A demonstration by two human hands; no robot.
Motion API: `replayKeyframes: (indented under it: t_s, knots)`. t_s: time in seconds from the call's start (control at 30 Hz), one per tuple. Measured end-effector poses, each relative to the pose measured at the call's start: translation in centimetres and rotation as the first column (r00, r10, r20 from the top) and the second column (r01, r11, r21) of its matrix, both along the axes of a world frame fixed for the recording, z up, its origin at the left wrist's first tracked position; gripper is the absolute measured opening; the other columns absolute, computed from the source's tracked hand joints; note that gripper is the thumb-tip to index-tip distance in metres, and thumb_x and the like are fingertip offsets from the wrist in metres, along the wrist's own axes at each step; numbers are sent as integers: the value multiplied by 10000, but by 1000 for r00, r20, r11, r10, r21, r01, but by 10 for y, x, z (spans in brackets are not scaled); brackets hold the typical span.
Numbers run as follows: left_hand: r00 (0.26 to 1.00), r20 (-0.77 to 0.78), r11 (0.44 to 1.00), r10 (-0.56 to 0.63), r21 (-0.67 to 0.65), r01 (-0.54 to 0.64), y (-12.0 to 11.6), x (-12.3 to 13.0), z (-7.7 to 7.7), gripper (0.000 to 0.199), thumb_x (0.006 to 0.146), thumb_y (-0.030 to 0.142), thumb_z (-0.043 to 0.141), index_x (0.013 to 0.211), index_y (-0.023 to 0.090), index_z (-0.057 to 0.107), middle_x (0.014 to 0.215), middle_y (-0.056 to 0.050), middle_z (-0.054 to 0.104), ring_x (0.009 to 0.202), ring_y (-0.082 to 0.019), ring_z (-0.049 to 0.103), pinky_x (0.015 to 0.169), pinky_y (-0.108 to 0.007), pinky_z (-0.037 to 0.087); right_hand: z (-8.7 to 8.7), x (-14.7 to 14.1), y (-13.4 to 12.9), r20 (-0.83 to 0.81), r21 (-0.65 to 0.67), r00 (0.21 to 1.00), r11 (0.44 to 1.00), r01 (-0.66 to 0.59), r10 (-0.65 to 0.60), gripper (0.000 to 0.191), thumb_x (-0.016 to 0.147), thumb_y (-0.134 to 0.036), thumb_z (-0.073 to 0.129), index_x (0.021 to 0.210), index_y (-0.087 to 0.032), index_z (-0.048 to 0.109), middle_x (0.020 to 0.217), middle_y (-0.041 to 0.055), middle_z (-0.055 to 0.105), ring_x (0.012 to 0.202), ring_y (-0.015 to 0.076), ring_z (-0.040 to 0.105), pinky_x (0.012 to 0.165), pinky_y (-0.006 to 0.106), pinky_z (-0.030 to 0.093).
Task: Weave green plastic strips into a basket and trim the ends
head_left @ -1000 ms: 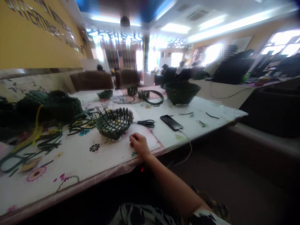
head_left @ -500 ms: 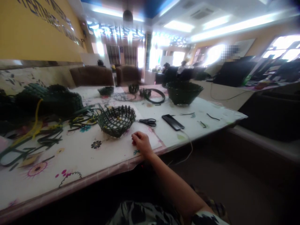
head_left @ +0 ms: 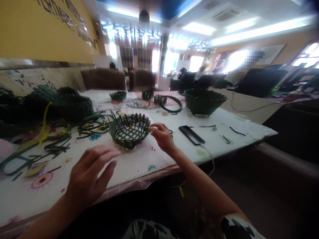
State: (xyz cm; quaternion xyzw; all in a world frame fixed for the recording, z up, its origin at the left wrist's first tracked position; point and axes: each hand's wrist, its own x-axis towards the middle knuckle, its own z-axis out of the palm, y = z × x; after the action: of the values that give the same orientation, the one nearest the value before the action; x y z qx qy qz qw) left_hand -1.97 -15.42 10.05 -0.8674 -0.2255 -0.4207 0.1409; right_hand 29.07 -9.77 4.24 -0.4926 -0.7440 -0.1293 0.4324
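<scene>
A small woven dark-green basket with an openwork bottom sits on the table, slightly left of the view's middle. Close to its right rim are the fingertips of my right hand, fingers a little bent and apart; whether they touch the rim I cannot tell. My left hand hovers over the table's front part, left of and nearer than the basket, thumb apart from the fingers and nothing held. Scissors lie mostly hidden behind my right hand, only a handle loop showing.
A black phone with a cable lies to the right. Behind stand a larger green basket, small baskets and a coiled strip. Cut green and yellow strips and a dark woven pile cover the left. People sit far back.
My left hand has come into view from the lower left. My right hand has moved up and forward to the basket's right rim, now covering most of the scissors. The view has shifted slightly.
</scene>
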Motion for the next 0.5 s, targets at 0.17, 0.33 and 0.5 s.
replayKeyframes:
  t_s: [0.17, 0.33, 0.5]
  knots:
    - [996, -88, 1000, 10, -11, -11, 73, 49, -33, 369, 883, 212, 626, 1236, 139, 547, 1150, -115, 642, 1093, -236, 586, 1074, -479, 423, 7, 8, 21, 158, -175, 979, 980, -100, 128, 156, 890, -214, 643, 1035, -234, 694, 1080, 50, 694, 1030, 190, 613, 1109, 469, 321]
    - [974, -221, 998, 59, 43, -51, 92, 49, -58, 139, 894, 148, 585, 1005, 154, 668, 874, -48, 668, 857, -192, 602, 1043, -457, 440, -4, 3, -6, 62, -186, 980, 967, -176, 190, 120, 917, -241, 603, 996, -224, 692, 997, 51, 703, 999, 190, 632, 1110, 491, 338]
    - [944, -329, 985, 28, 167, 29, 57, 53, -61, 184, 882, 43, 539, 925, 149, 684, 830, -39, 651, 794, -177, 556, 967, -387, 440, -32, -5, -67, -394, -175, 910, 983, 59, -124, 205, 909, -321, 593, 1068, -213, 665, 1151, 118, 647, 1087, 231, 620, 948, 433, 515]
